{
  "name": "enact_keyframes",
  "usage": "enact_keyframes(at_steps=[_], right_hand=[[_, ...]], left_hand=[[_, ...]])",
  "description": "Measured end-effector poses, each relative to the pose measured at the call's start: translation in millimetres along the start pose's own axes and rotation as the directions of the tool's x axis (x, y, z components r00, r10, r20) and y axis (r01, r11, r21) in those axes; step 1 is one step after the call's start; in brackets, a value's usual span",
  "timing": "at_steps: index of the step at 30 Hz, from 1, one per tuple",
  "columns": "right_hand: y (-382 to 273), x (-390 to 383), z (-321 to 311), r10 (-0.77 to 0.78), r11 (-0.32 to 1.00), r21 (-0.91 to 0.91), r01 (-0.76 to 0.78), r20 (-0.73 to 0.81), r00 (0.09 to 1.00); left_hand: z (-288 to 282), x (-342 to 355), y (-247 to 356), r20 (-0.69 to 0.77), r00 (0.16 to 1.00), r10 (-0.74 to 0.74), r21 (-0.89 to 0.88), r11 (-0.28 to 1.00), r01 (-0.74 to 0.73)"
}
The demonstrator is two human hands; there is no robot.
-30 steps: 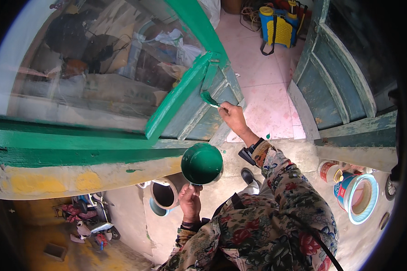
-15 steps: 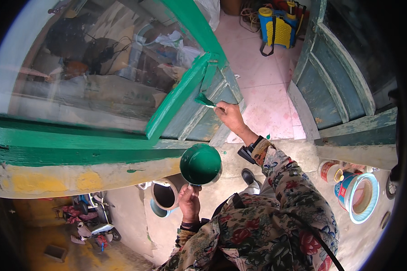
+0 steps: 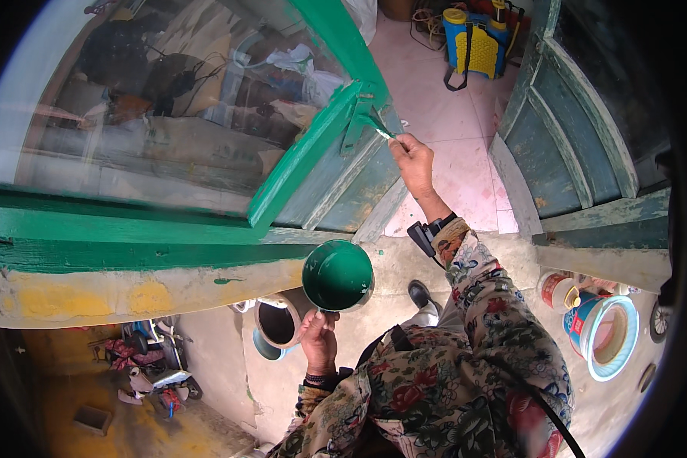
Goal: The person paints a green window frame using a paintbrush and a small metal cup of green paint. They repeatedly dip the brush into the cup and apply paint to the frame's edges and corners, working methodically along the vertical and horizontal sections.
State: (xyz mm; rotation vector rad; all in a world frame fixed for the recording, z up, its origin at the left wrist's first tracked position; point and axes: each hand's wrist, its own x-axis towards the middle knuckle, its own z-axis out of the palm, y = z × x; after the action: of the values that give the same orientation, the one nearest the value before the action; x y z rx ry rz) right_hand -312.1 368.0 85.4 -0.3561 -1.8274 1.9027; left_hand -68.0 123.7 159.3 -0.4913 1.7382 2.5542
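Observation:
A paintbrush [image 3: 380,130] with green-coated bristles is pinched in my right hand [image 3: 414,162]. Its tip touches the door panel [image 3: 336,179] near the corner below the glass, where fresh green meets worn grey-blue paint. My left hand [image 3: 318,340] grips the handle of a round pot [image 3: 337,276], whose inside is coated with green paint. The pot hangs below the door's lower edge, its mouth facing up. Glossy green covers the window frame [image 3: 305,156] and the sill rail [image 3: 114,229].
To the right stands a second door leaf [image 3: 565,137] in flaking grey-blue. A blue and yellow backpack sprayer [image 3: 481,49] rests on the pink tiled floor inside. Buckets [image 3: 612,336] sit at the right, a brown pot [image 3: 277,324] at the lower left.
My right hand has moved the brush up and to the right along the panel, toward the frame corner. My left hand and the pot have barely shifted.

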Motion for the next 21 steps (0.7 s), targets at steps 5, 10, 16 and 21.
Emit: enact_keyframes(at_steps=[5,10,16,21], right_hand=[[3.0,1.6,-0.1,-0.086,0.956,-0.225,0.186,0.392,0.916],[1.7,14.5,-4.5,-0.042,0.991,-0.127,0.047,0.039,0.998],[-21.6,31.5,-4.6,-0.024,0.982,-0.19,0.015,-0.047,0.999],[-44.0,24.3,7.3,-0.066,0.991,-0.11,0.069,0.032,0.997]], left_hand=[[-2.0,3.0,-2.7,0.011,1.0,-0.004,-0.002,1.0,0.004],[-7.0,2.7,-3.7,0.069,0.998,-0.002,-0.062,0.998,0.006],[-7.9,5.1,-4.7,0.081,0.997,-0.007,-0.065,0.998,0.013],[-3.6,8.8,-4.2,0.096,0.995,-0.016,-0.057,0.998,0.022]])
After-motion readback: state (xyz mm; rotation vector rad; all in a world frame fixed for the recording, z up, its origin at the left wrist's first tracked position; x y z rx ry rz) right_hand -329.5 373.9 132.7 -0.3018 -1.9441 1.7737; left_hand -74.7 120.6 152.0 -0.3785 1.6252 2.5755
